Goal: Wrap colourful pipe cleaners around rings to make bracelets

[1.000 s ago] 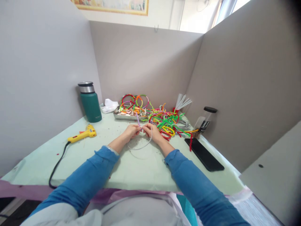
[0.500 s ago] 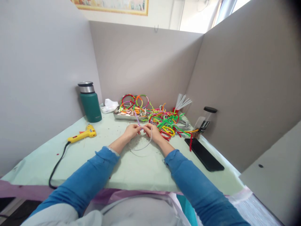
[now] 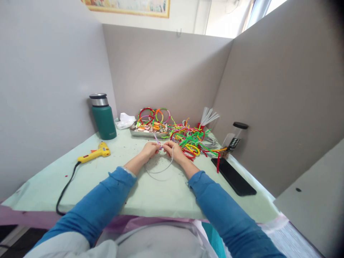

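Observation:
My left hand [image 3: 151, 149] and my right hand [image 3: 173, 150] meet fingertip to fingertip above the middle of the table. Between them is a thin grey wire hoop [image 3: 170, 165], its curve hanging towards me. A purple pipe cleaner [image 3: 156, 138] sticks up from the pinched fingers of my left hand, its lower part at the hoop. My right thumb and fingers pinch the hoop beside it. The exact contact between wire and pipe cleaner is hidden by the fingertips.
Behind my hands stands a metal tray [image 3: 147, 135] of shells with colourful finished rings [image 3: 163, 109]. Loose pipe cleaners [image 3: 192, 138] heap to the right, near a phone [image 3: 233, 176] and a clear bottle [image 3: 236, 138]. At left are a yellow glue gun [image 3: 94, 154] and a green flask [image 3: 104, 122].
The purple pipe cleaner's free end has swung left and now shows shorter above the fingers. The hoop has shifted slightly. Both hands stay in nearly the same place.

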Tool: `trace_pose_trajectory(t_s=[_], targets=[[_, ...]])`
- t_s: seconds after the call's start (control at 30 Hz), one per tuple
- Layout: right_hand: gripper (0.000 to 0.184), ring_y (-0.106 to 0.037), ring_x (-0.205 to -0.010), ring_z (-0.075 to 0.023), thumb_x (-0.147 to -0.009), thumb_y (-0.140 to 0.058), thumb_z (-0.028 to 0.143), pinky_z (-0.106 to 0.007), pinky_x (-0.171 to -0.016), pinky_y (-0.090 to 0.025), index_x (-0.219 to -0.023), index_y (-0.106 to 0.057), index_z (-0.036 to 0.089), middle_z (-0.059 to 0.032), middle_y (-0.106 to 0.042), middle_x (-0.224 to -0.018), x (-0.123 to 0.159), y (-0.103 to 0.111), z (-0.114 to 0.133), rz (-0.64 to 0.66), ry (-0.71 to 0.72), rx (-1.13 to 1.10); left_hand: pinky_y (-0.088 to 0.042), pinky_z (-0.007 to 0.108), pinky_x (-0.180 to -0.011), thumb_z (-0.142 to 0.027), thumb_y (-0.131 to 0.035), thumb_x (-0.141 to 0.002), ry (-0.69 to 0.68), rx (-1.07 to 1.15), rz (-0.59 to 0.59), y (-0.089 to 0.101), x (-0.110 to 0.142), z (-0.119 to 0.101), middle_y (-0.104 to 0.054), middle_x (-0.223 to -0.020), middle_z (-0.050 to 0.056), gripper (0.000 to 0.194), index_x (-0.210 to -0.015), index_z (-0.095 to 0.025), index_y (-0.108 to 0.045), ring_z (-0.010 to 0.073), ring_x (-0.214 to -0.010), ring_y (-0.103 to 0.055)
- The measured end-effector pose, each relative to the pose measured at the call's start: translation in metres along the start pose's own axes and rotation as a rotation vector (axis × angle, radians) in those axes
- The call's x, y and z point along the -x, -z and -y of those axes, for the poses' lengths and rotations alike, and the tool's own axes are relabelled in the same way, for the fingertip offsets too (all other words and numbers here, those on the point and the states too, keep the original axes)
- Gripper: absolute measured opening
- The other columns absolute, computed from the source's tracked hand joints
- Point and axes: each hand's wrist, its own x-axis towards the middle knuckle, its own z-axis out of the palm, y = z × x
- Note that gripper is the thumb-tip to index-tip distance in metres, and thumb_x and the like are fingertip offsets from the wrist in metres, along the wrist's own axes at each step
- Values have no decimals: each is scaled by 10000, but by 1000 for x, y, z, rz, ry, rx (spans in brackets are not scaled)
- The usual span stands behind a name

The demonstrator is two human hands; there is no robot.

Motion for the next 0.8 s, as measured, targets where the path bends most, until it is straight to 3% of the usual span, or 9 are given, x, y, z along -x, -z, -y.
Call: trace_pose_trajectory(t_s=[0.3, 0.53, 0.8], targets=[[333, -399, -398, -66, -735, -572, 488, -199, -396, -303, -689, -556, 158, 31, -521, -534, -3, 1, -6, -28, -12, 26, -238, 191, -335, -373, -517, -799, -126, -104, -89, -2, -4, 5, -604, -620, 7, 245, -707, -146, -509, 37, -317, -369], [328, -400, -402, -66, -733, -572, 484, -203, -393, -307, -704, -559, 158, 29, -530, -559, -4, 1, -6, -62, -18, 22, -331, 177, -361, -395, -547, -767, -170, -178, -183, -2, -5, 5, -618, -636, 15, 246, -754, -150, -527, 79, -414, -501], [302, -383, -385, -66, -726, -571, 455, -208, -379, -280, -699, -547, 156, 39, -502, -531, -3, 0, -1, -101, -40, -26, -389, 175, -395, -354, -613, -704, -335, -223, -174, -1, -2, 1, -621, -680, 13, 211, -758, -160, -553, 122, -545, -592]])
